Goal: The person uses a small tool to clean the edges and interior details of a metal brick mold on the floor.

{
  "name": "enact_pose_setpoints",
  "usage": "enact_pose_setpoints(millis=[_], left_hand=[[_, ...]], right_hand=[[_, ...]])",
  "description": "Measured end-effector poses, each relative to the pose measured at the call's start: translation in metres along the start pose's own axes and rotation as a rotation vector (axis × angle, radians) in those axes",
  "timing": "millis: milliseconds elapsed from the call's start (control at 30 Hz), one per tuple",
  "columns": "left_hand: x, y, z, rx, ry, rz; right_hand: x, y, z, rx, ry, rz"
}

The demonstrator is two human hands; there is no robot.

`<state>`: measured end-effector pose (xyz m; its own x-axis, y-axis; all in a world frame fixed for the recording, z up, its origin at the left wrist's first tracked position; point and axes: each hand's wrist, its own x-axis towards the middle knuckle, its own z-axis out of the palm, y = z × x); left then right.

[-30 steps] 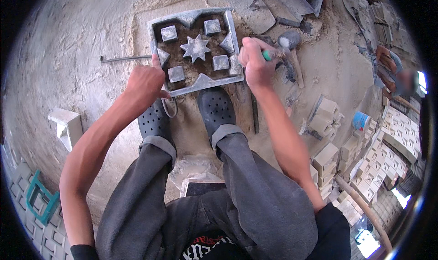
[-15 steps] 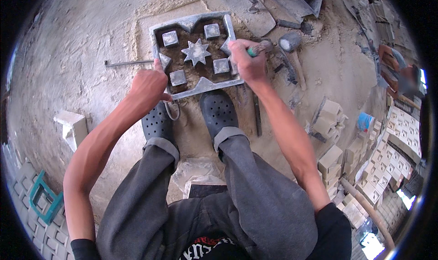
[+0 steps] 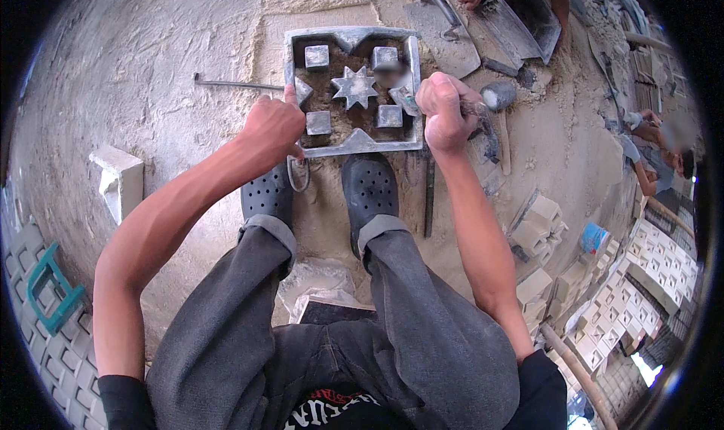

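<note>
Forefinger (image 3: 289, 94) and thumb (image 3: 298, 153) of the left hand (image 3: 273, 125), apart, seemingly steady the mould (image 3: 358, 144) by its left edge while the right hand (image 3: 451, 113) has fingers (image 3: 440, 91) clamped on a blurred tool (image 3: 393, 76).

The mould (image 3: 357, 35) lies just beyond the shoes (image 3: 369, 192), left hand (image 3: 273, 125) on its left edge, right hand (image 3: 449, 113) by its right, with a mallet (image 3: 498, 96) farther right, a bucket (image 3: 593, 238) nearer right and a block (image 3: 124, 177) nearer left.
</note>
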<state>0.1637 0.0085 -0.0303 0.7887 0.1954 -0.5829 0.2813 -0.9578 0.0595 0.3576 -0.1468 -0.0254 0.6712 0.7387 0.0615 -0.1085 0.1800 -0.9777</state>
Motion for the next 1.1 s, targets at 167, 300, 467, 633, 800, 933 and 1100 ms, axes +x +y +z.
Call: enact_pose_setpoints(millis=[167,300,467,633,800,933,1100], left_hand=[[0.002,-0.003,0.008,0.000,-0.007,0.004],[-0.003,-0.005,0.006,-0.025,-0.011,-0.016],[0.001,-0.003,0.010,-0.007,0.010,0.004],[-0.002,-0.001,0.001,-0.044,-0.007,-0.012],[-0.002,-0.001,0.002,-0.020,-0.086,-0.031],[-0.004,-0.002,-0.003,-0.008,-0.095,-0.036],[0.003,-0.002,0.008,-0.006,-0.037,-0.026]], right_hand=[[0.022,0.018,0.004,-0.091,-0.039,0.113],[0.017,0.008,0.011,-0.026,-0.015,-0.038],[0.030,0.020,0.021,-0.320,-0.116,0.058],[0.024,0.033,0.015,-0.305,-0.018,-0.009],[0.044,0.024,0.029,-0.202,0.061,0.121],[0.034,0.023,0.021,-0.031,0.138,0.040],[0.045,0.025,0.014,-0.125,0.088,0.175]])
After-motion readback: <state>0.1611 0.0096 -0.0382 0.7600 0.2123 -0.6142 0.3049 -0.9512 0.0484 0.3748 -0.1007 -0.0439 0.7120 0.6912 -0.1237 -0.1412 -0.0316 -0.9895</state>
